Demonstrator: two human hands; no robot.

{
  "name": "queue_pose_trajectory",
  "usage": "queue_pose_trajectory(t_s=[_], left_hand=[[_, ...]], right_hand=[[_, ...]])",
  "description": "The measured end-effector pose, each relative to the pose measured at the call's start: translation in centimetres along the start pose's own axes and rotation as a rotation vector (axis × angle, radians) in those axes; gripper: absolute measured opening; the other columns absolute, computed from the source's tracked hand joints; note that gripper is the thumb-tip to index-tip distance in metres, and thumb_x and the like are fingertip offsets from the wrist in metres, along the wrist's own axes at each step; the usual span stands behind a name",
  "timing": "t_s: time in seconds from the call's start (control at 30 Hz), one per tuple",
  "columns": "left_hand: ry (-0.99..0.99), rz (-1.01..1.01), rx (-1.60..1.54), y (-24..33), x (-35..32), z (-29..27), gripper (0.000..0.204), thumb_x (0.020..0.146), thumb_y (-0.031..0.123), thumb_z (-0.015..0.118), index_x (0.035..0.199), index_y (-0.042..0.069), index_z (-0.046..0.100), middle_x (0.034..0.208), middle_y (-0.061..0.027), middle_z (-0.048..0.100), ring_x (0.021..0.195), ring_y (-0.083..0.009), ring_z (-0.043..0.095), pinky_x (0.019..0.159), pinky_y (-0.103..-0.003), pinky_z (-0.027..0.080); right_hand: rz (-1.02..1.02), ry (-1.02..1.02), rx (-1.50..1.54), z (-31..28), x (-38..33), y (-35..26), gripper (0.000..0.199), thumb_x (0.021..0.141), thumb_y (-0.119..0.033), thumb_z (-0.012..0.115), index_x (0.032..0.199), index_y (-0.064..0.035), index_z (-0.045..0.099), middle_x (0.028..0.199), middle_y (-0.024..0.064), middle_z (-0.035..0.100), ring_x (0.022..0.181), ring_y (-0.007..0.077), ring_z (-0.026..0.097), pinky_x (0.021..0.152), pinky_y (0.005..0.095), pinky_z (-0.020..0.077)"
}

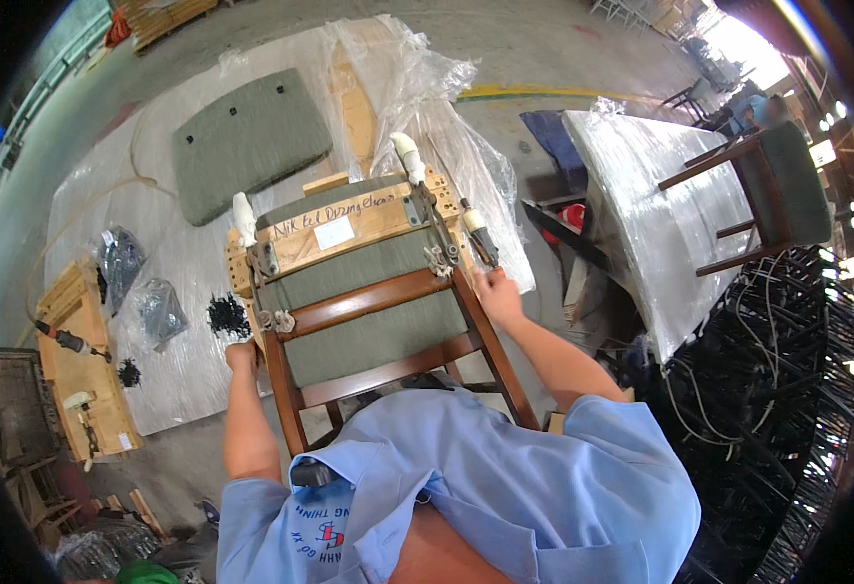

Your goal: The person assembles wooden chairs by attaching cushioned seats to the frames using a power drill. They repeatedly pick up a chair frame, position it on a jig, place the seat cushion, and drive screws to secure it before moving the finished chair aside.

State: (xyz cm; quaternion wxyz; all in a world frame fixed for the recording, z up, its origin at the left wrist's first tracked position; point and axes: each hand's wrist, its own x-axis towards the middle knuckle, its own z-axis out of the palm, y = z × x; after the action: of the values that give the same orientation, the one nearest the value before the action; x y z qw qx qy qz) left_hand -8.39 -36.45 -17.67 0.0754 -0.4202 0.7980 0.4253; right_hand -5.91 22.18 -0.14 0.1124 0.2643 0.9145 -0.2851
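A brown wooden chair frame (378,299) lies in front of me on a grey-green upholstered pad (349,357). A wooden jig (334,234) holds it across the far side, with a white-handled toggle clamp (245,219) at left and another toggle clamp (408,161) at right. My left hand (240,353) is beside the frame's left side, just below a pile of black screws (226,315); its fingers are hidden. By the frame's right side, my right hand (498,292) has its fingers curled, and what they hold is hidden. Just beyond it lies a power screwdriver (479,234).
A loose grey-green pad (252,141) lies on the plastic-covered table (76,209). At left are plastic bags (159,313), a second wooden jig (76,350) and another power driver (69,338). A chair (768,190) rests on a wrapped stack (631,195); black metal frames (797,360) fill the right.
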Motion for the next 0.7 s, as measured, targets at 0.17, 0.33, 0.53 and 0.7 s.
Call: queue_pose_trajectory(t_s=[0.17,0.33,0.53,0.7], left_hand=[[-0.393,-0.221,-0.922,0.3,-2.1,-4.4,0.021,0.1,0.026,0.055,0.085,0.011,0.057,0.07,-0.002,0.056,0.053,-0.015,0.049,0.044,-0.028,0.036],[-0.369,-0.08,-1.144,5.1,-11.1,-9.1,0.017,0.099,0.022,0.055,0.088,0.009,0.056,0.081,-0.0035,0.058,0.065,-0.0144,0.05,0.053,-0.028,0.038],[-0.453,0.107,-1.198,7.8,-22.2,-13.0,0.015,0.099,0.021,0.058,0.094,0.007,0.061,0.087,-0.0059,0.061,0.069,-0.0162,0.05,0.06,-0.028,0.042],[-0.727,0.091,-1.183,9.0,-27.1,-9.3,0.015,0.097,0.02,0.06,0.095,0.006,0.061,0.086,-0.0061,0.057,0.069,-0.0158,0.047,0.059,-0.028,0.04]], right_hand=[[-0.309,0.216,-0.213,-1.1,7.7,2.3,0.047,0.083,-0.034,0.072,0.116,-0.0017,0.06,0.117,0.0217,0.06,0.113,0.0405,0.059,0.095,0.0487,0.0511],[-0.183,0.071,-0.225,1.8,14.1,2.1,0.053,0.081,-0.031,0.071,0.12,0.0018,0.055,0.123,0.0231,0.058,0.118,0.0405,0.058,0.096,0.0495,0.0513],[-0.189,-0.138,-0.124,-0.2,15.6,1.1,0.054,0.076,-0.033,0.073,0.114,0.0021,0.057,0.107,0.0254,0.069,0.101,0.0397,0.069,0.088,0.0469,0.054],[-0.055,-0.443,0.732,-4.0,11.5,6.9,0.05,0.079,-0.017,0.069,0.122,0.0012,0.052,0.084,0.0126,0.063,0.063,0.0232,0.066,0.054,0.0357,0.0535]])
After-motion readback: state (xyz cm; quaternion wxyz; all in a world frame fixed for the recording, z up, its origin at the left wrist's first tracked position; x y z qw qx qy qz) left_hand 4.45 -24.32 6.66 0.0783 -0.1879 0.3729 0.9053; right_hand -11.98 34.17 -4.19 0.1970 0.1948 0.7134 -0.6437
